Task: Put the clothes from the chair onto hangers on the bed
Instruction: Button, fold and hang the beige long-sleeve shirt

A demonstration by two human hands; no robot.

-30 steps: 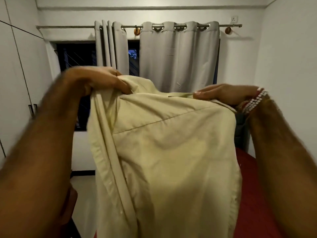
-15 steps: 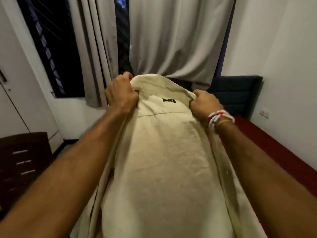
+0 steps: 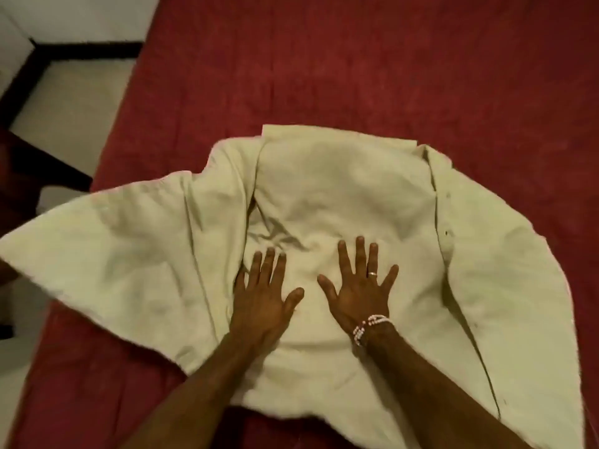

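Cream-coloured cotton shirt (image 3: 340, 189) lying spread on a bed (image 3: 356, 59) covered in dark red cloth, seen from above through a head-worn camera. The collar end points away from the person, and the two front panels are thrown open to either side. Small buttons run down the edge of the right panel.

The left panel reaches past the bed's left edge and hangs over the pale floor (image 3: 74, 92). This looks like the main risk: a tug or a push towards that side could let the weight of the overhanging cloth drag the shirt off the bed. Loose folds bunch just ahead of the left fingers, so smoothing in the wrong direction could press creases in instead of out. No hanger and no chair are in view, so the shirt is judged not yet hung.

Both hands lie flat, palms down, side by side on the middle of the shirt. The left hand (image 3: 262, 299) has its fingers straight and close together, thumb out. The right hand (image 3: 356, 293) has its fingers fanned wide, and wears a ring (image 3: 372, 273) and a beaded bracelet (image 3: 369, 325). Neither hand pinches or grips any cloth.
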